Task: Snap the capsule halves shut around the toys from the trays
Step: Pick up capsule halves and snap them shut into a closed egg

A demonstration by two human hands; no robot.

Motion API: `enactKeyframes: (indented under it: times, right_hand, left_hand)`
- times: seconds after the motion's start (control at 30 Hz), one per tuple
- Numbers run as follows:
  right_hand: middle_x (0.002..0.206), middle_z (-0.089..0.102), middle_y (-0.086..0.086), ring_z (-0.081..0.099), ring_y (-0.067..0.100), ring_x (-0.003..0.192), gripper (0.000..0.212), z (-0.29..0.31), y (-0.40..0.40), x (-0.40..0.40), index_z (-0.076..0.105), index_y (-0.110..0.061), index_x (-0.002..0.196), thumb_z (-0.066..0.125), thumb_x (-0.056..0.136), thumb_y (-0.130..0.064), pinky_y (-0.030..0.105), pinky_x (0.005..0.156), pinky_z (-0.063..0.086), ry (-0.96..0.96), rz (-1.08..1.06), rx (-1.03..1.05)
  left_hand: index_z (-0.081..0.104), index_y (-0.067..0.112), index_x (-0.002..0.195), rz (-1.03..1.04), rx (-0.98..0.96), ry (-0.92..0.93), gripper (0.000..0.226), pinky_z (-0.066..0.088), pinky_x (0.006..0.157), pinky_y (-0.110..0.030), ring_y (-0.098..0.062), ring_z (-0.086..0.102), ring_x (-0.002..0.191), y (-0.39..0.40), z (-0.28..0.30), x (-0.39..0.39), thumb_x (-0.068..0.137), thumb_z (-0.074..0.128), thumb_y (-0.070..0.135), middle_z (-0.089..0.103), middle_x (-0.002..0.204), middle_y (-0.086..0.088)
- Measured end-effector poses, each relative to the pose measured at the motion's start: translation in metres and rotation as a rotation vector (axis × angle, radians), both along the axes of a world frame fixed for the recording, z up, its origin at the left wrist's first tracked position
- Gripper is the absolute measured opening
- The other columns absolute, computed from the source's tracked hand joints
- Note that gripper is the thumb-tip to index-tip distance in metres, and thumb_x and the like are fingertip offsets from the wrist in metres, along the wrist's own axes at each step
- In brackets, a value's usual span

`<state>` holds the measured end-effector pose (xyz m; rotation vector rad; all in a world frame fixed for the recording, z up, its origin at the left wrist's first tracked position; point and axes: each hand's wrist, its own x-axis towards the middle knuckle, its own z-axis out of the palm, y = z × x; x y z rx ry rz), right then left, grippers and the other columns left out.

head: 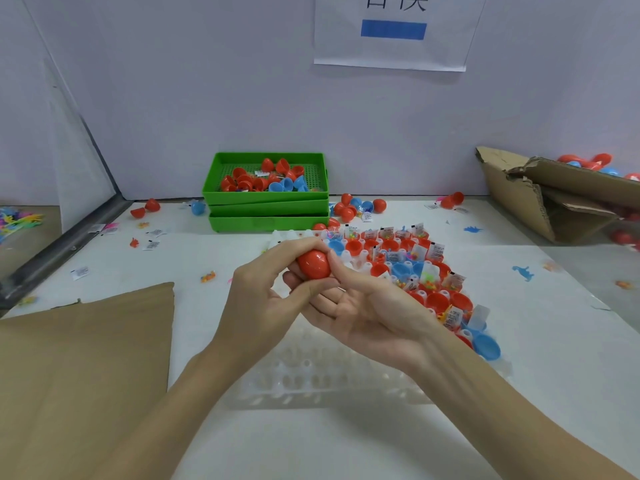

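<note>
Taking the red capsule (314, 265) as landmark: to its left, the left hand (258, 296) curls over it, thumb and fingers pinching its upper side. The capsule itself is held above the desk (519, 393), its halves seemingly joined. To its right and beneath, the right hand (363, 311) cradles it, fingertips pressing its side. The snapping step looks nearly done; next calls for a firm squeeze, then setting it aside. Further right lies the clear tray (346, 379) with open halves (437, 300) holding toys.
</note>
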<state>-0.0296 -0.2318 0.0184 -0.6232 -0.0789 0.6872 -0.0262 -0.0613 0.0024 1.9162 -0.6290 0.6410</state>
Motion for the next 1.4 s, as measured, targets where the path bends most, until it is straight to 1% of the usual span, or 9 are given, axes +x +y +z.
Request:
enactKeyframes:
  times: [0.1, 0.27, 0.4, 0.47, 0.57, 0.77, 1.0, 1.23, 1.4]
  right_hand:
    - [0.126, 0.069, 0.021, 0.068, 0.03, 0.12, 0.036, -0.0011, 0.0015, -0.0003, 0.071, 0.005, 0.12, 0.07, 0.094, -0.019, 0.038, 0.103, 0.055, -0.017, -0.013, -0.011]
    - [0.112, 0.072, 0.019, 0.071, 0.027, 0.109, 0.031, -0.0042, 0.0056, 0.0, 0.076, 0.003, 0.111, 0.066, 0.096, -0.022, 0.037, 0.102, 0.056, -0.076, -0.042, -0.025]
    - [0.104, 0.072, 0.016, 0.072, 0.024, 0.102, 0.029, -0.0058, 0.0072, 0.0012, 0.078, -0.001, 0.109, 0.066, 0.096, -0.023, 0.036, 0.101, 0.056, -0.123, -0.058, -0.022]
    - [0.107, 0.072, 0.015, 0.072, 0.024, 0.104, 0.03, -0.0056, 0.007, 0.0018, 0.078, -0.002, 0.111, 0.067, 0.096, -0.025, 0.036, 0.102, 0.055, -0.149, -0.064, -0.039]
    - [0.115, 0.073, 0.015, 0.07, 0.024, 0.114, 0.032, -0.0059, 0.0071, 0.0016, 0.078, -0.003, 0.112, 0.066, 0.097, -0.029, 0.032, 0.101, 0.055, -0.155, -0.062, -0.045]
    - [0.135, 0.066, 0.019, 0.063, 0.027, 0.129, 0.036, -0.0016, 0.0029, 0.0012, 0.074, -0.005, 0.121, 0.061, 0.102, -0.032, 0.032, 0.1, 0.055, -0.254, -0.057, -0.15]
    - [0.132, 0.067, 0.022, 0.063, 0.031, 0.128, 0.04, -0.0055, 0.0043, 0.0013, 0.072, 0.001, 0.12, 0.058, 0.105, -0.033, 0.035, 0.102, 0.054, -0.335, -0.101, -0.216]
    - [0.129, 0.069, 0.021, 0.066, 0.03, 0.125, 0.04, -0.0042, 0.0048, -0.0005, 0.073, 0.002, 0.118, 0.056, 0.106, -0.032, 0.034, 0.099, 0.056, -0.35, -0.124, -0.225]
    - [0.13, 0.069, 0.019, 0.065, 0.029, 0.125, 0.034, -0.0003, 0.0048, -0.0017, 0.077, -0.006, 0.116, 0.059, 0.104, -0.033, 0.032, 0.097, 0.056, -0.316, -0.096, -0.21]
  left_hand:
    - [0.071, 0.019, 0.116, -0.021, 0.011, -0.012, 0.031, 0.043, 0.09, -0.01, -0.009, 0.066, 0.107, 0.0027, -0.0001, 0.0013, 0.087, 0.079, 0.023, 0.071, 0.109, 0.014]
    - [0.071, 0.018, 0.119, -0.023, 0.053, -0.077, 0.032, 0.045, 0.093, -0.014, -0.012, 0.066, 0.109, 0.0037, 0.0008, 0.0013, 0.09, 0.072, 0.032, 0.071, 0.111, 0.013]
    - [0.071, 0.014, 0.119, -0.033, 0.082, -0.131, 0.03, 0.049, 0.094, -0.021, -0.014, 0.067, 0.108, 0.0056, -0.0005, 0.003, 0.091, 0.074, 0.024, 0.072, 0.112, 0.011]
    - [0.071, 0.013, 0.121, -0.04, 0.082, -0.137, 0.03, 0.05, 0.097, -0.022, -0.015, 0.067, 0.112, 0.005, -0.001, 0.004, 0.093, 0.073, 0.023, 0.072, 0.115, 0.008]
    - [0.068, 0.016, 0.128, -0.025, 0.053, -0.095, 0.038, 0.046, 0.101, -0.016, -0.011, 0.064, 0.12, 0.0019, -0.0016, 0.0036, 0.093, 0.071, 0.03, 0.07, 0.123, 0.01]
    - [0.066, 0.018, 0.127, 0.047, 0.061, -0.117, 0.04, 0.04, 0.095, -0.005, 0.003, 0.061, 0.117, 0.0013, -0.0027, 0.0025, 0.09, 0.074, 0.032, 0.068, 0.122, 0.016]
    - [0.07, 0.009, 0.124, 0.074, 0.142, -0.204, 0.037, 0.047, 0.099, -0.018, -0.007, 0.064, 0.115, 0.0077, -0.0059, 0.0058, 0.092, 0.075, 0.027, 0.071, 0.119, 0.005]
    - [0.072, 0.009, 0.123, 0.098, 0.135, -0.195, 0.04, 0.048, 0.1, -0.017, -0.005, 0.065, 0.116, 0.0064, -0.0042, 0.0033, 0.089, 0.077, 0.029, 0.073, 0.119, 0.004]
    - [0.071, 0.01, 0.121, 0.08, 0.1, -0.151, 0.036, 0.047, 0.098, -0.016, -0.005, 0.065, 0.113, 0.0032, -0.0016, 0.001, 0.09, 0.075, 0.028, 0.072, 0.116, 0.005]
